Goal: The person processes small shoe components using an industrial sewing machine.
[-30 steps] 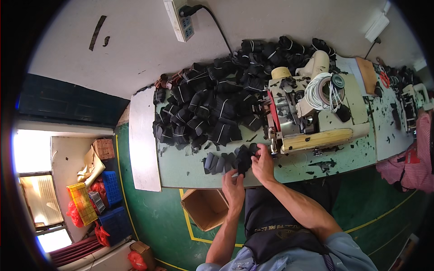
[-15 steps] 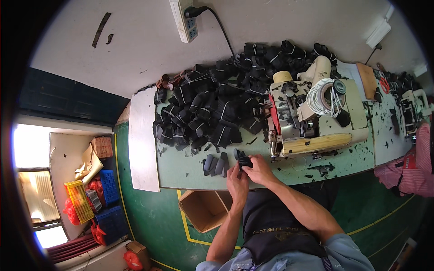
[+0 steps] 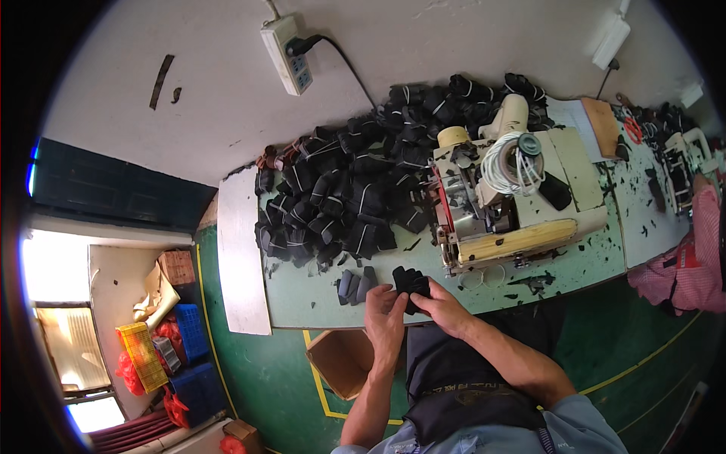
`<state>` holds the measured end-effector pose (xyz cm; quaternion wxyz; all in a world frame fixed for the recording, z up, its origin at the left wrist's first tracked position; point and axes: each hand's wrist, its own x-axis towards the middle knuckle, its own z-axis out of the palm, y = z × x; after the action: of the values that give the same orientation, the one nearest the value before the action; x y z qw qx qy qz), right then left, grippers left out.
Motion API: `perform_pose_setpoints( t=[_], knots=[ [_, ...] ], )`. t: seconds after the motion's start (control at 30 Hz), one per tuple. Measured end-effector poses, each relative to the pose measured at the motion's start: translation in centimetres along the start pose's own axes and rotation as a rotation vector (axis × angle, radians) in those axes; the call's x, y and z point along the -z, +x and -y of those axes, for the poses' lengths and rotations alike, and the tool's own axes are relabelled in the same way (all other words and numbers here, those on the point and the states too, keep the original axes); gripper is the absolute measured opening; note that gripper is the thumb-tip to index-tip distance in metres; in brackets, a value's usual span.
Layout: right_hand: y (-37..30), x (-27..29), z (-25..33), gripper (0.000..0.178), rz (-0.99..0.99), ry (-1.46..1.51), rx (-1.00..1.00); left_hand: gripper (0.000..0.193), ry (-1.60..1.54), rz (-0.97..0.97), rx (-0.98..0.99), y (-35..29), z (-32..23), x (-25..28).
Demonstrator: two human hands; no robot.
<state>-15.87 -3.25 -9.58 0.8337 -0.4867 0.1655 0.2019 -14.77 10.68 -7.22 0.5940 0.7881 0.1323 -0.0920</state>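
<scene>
1. While I sit at the counter, both of my hands meet over its near edge on one small black fabric piece; my left hand pinches its lower left side and my right hand closes on its right side, so each grip is pressed onto the cloth, not spread.
2. The piece hangs between my hands, just in front of the sewing machine and just right of a few grey pieces that lie flat on the counter.
3. Behind those, a big heap of black bundles fills the back of the counter up to the wall; a cone of white thread sits on top of the machine.
4. My worry is the edge; the piece is held half over it, and a loosened pinch could let it fall toward the open cardboard box or the green floor below.
5. The piece looks soft and folded; if my two grips pull unevenly it may twist or come unfolded.
6. The heap leans close to the machine's left side; a nudge could tip bundles into my working space.
</scene>
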Motion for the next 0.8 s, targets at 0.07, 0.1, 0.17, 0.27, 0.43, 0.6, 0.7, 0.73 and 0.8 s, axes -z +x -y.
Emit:
perform_pose_setpoints(
  t=[0.07, 0.1, 0.17, 0.27, 0.43, 0.6, 0.7, 0.73, 0.8],
  knots=[
    [-0.3, -0.4, 0.1, 0.032, -0.031, -0.013, 0.028, 0.025, 0.008, -0.023, -0.053, 0.0, -0.5, -0.1],
    [-0.4, -0.4, 0.1, 0.032, -0.033, -0.008, 0.037, 0.025, -0.099, 0.003, 0.005, 0.1, 0.0, 0.0],
    [-0.6, -0.2, 0.3, 0.037, -0.016, -0.137, 0.086, 0.026, -0.203, 0.038, 0.056, 0.0, -0.3, -0.3],
    [-1.4, -0.4, 0.9, 0.034, -0.010, 0.075, 0.082, 0.019, -0.473, 0.014, 0.169, -0.7, -1.4, -1.0],
    [-1.9, 0.4, 0.8, 0.031, -0.056, 0.369, 0.054, 0.017, -0.504, -0.086, 0.022, -1.3, -2.6, -1.2],
    [-3.0, 0.3, 2.3, 0.030, -0.147, 0.278, 0.126, 0.032, -0.304, 0.079, 0.015, -3.6, -4.7, -1.2],
    [-3.7, 0.4, 1.9, 0.037, -0.051, 0.361, 0.076, 0.047, 0.214, 0.105, -0.168, -4.1, -5.1, -2.3],
    [-4.2, 0.3, 2.4, 0.037, -0.053, 0.364, 0.078, 0.047, 0.216, 0.109, -0.170, -4.1, -5.2, -2.4],
    [-5.1, -0.1, 3.7, 0.039, -0.007, 0.555, 0.066, 0.051, 0.319, 0.066, -0.230, -4.3, -5.8, -2.7]
  ],
)
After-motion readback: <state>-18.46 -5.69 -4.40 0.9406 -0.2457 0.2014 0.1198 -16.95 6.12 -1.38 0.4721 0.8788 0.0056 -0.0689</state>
